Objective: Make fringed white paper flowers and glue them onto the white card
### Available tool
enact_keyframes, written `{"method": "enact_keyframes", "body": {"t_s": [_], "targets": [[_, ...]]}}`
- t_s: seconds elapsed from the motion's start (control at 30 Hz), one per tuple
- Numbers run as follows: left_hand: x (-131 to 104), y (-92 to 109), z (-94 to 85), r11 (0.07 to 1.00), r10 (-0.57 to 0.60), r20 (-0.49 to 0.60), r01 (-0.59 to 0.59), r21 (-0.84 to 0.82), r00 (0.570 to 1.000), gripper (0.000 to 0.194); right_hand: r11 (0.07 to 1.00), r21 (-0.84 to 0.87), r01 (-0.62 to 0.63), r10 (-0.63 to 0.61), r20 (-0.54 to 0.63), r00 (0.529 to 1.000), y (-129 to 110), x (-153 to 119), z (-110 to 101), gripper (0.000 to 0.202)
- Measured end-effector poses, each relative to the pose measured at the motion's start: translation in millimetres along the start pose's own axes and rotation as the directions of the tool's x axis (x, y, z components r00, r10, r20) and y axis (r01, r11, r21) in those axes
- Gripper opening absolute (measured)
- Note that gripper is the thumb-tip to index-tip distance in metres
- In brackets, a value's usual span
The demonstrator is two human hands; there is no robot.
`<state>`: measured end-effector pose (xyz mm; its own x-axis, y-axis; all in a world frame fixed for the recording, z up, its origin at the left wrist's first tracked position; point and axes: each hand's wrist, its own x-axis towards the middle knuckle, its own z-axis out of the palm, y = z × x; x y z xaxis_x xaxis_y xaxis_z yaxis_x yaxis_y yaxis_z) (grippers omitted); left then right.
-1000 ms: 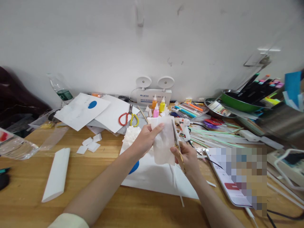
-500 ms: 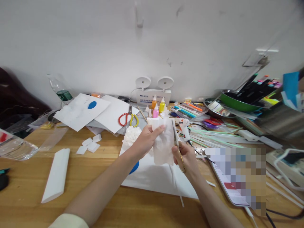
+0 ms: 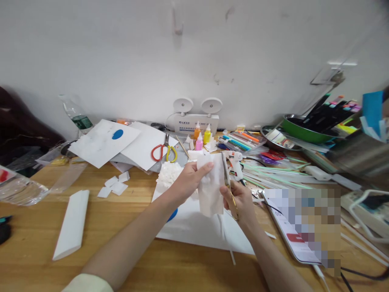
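Observation:
Between the thumb and fingers of my left hand (image 3: 192, 178) is a piece of thin white paper (image 3: 211, 194), held upright. My right hand (image 3: 241, 202) grips gold-handled scissors (image 3: 227, 178), their blades pointing up along the paper's right edge. Beneath both hands lies a white sheet (image 3: 206, 233) with a blue patch (image 3: 172, 215) partly hidden by my left arm. A heap of small white pieces (image 3: 167, 174) sits at the sheet's back left. A thin white strip (image 3: 232, 255) lies across the sheet's front edge.
To the left are small white squares (image 3: 118, 187) and a folded white paper (image 3: 73, 223). Red-and-yellow-handled scissors (image 3: 164, 150), paint bottles (image 3: 199, 142) and a glue gun (image 3: 235, 162) stand or lie behind. A phone (image 3: 291, 227) lies at right.
The paper and both hands have shifted slightly right and down. The scissors have moved with them and stay at the paper's right edge.

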<state>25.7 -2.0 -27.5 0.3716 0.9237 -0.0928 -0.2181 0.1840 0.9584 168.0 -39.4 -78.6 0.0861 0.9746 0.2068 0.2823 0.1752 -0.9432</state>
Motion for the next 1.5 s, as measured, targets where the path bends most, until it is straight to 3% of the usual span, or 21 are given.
{"method": "enact_keyframes", "body": {"t_s": [0.2,0.37,0.5,0.67,0.9,1.1,1.5], "targets": [[2.0,-2.6,-0.7,1.0,0.014,-0.007,-0.014,-0.022,1.0,0.027,0.996,0.011,-0.093,0.093,-0.003,0.996,-3.1,1.6,0.8,0.052],[3.3,8.3,-3.2,0.988,0.008,0.013,-0.006,-0.153,1.0,0.026,0.995,0.033,-0.09,0.089,0.035,0.995,1.4,4.7,-1.4,0.049],[2.9,27.1,-14.1,0.976,0.046,-0.052,-0.056,-0.212,0.998,0.028,0.999,-0.039,-0.011,0.015,0.108,0.994,6.9,10.9,-4.9,0.047],[-0.8,49.3,-31.0,0.947,0.168,-0.162,-0.205,-0.247,0.972,0.029,0.987,-0.145,0.069,-0.043,0.174,0.984,7.7,11.2,-9.5,0.04],[-3.4,61.1,-46.7,0.913,0.244,-0.239,-0.306,-0.27,0.94,0.03,0.903,-0.356,0.241,-0.141,0.284,0.949,0.0,7.7,-9.3,0.043],[-4.3,61.4,-44.2,0.911,0.233,-0.255,-0.302,-0.281,0.939,0.029,0.878,-0.366,0.307,-0.2,0.301,0.932,2.1,7.5,-5.4,0.049],[-2.4,55.9,-33.8,0.917,0.142,-0.239,-0.218,-0.333,0.961,0.03,0.905,-0.32,0.28,-0.184,0.3,0.936,3.7,5.3,-5.4,0.043]]}}
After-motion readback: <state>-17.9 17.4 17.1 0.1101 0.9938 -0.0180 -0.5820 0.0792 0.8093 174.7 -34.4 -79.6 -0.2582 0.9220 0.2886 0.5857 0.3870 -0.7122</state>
